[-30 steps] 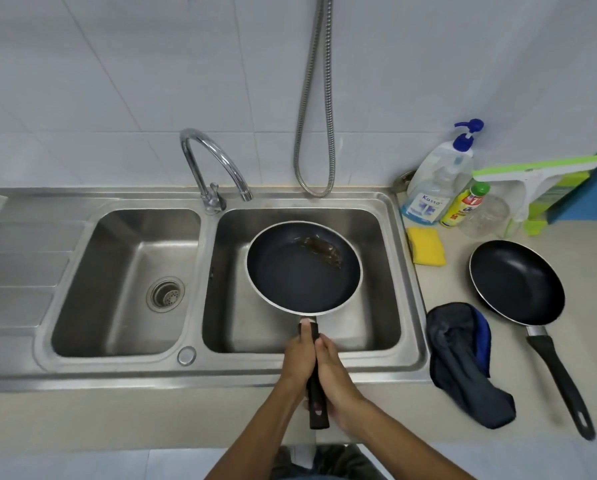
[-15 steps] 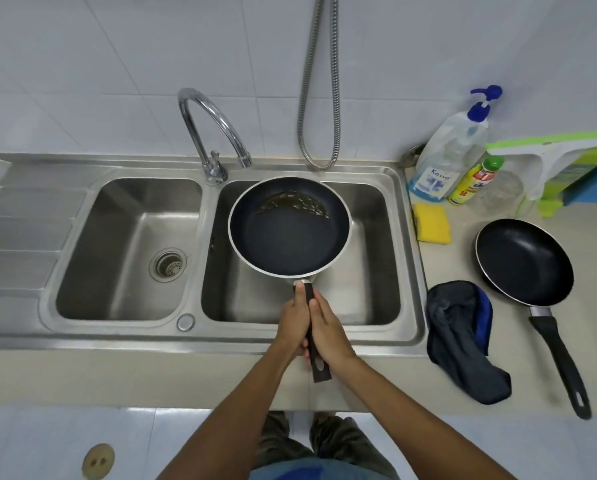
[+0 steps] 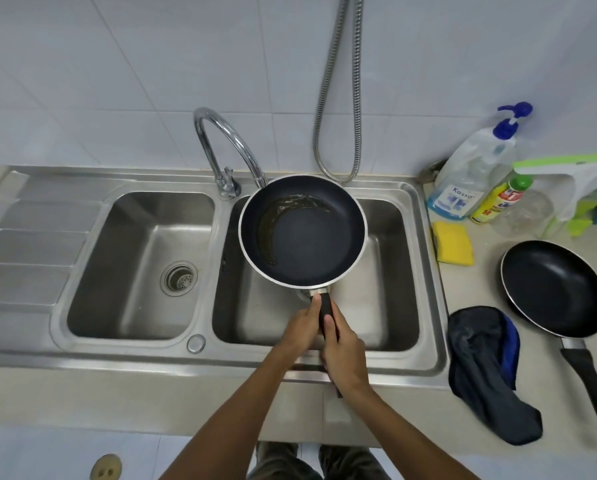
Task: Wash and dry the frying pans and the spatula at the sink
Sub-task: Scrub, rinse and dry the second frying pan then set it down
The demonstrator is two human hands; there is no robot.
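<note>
A dark frying pan (image 3: 307, 233) with a brown greasy smear along its far-left inner edge hangs over the right sink basin (image 3: 390, 306), close under the faucet spout (image 3: 234, 143). My left hand (image 3: 302, 327) and my right hand (image 3: 342, 348) both grip its black handle, left hand nearer the pan. A second black frying pan (image 3: 556, 289) lies on the counter at the right, handle pointing toward me. No spatula is in view.
A dark blue cloth (image 3: 484, 368) lies on the counter beside the sink. A yellow sponge (image 3: 453, 242), a pump soap bottle (image 3: 470, 174), a yellow bottle (image 3: 501, 199) and a green-white squeegee (image 3: 567, 174) stand at the back right. The left basin (image 3: 117, 244) has a drain strainer. A metal hose (image 3: 338, 98) hangs on the wall.
The pan has moved away from me and up toward the faucet. The brown liquid has run from the middle right to the far-left edge of the pan.
</note>
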